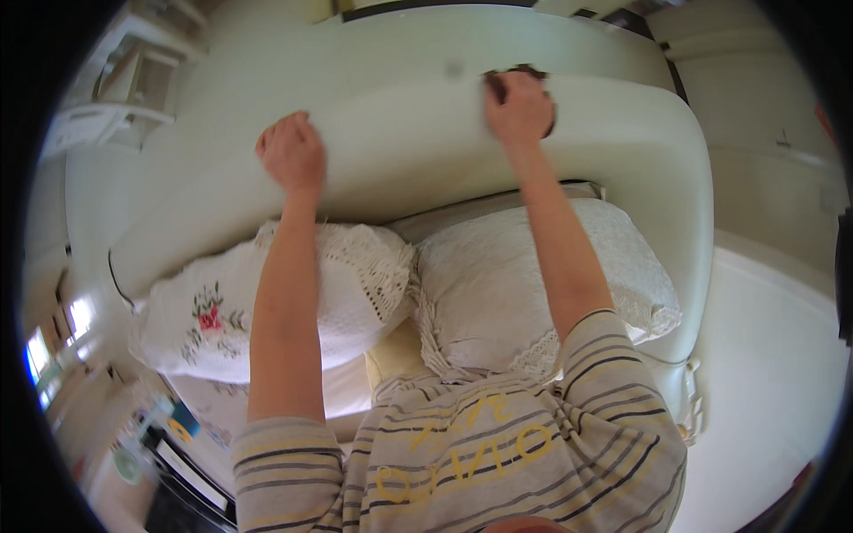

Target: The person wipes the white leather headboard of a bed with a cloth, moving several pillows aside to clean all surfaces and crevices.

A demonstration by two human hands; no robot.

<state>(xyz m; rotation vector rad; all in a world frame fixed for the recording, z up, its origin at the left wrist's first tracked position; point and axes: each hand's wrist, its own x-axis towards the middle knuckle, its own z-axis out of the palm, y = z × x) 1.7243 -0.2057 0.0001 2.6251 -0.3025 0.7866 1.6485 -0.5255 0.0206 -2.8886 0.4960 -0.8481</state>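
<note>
My right hand (523,106) is closed around a dark brown object (548,123), mostly hidden by the fingers, at the top edge of a pale padded headboard (413,146). To the left, my left hand (293,150) is curled against the headboard; nothing shows in it. Below my forearms lie two pillows: a white one (226,313) with red flower embroidery and crochet lace on the left, and a cream lace-trimmed one (476,286) on the right. A small dark blurred spot (454,67) shows beyond the headboard's edge, between my hands.
A greyish cushion or panel (460,210) stands between the right pillow and the headboard. White shelving or furniture (136,86) is at upper left. A black cable (118,280) hangs by the left pillow. At lower left are a black appliance (190,480) and a small green container (126,465).
</note>
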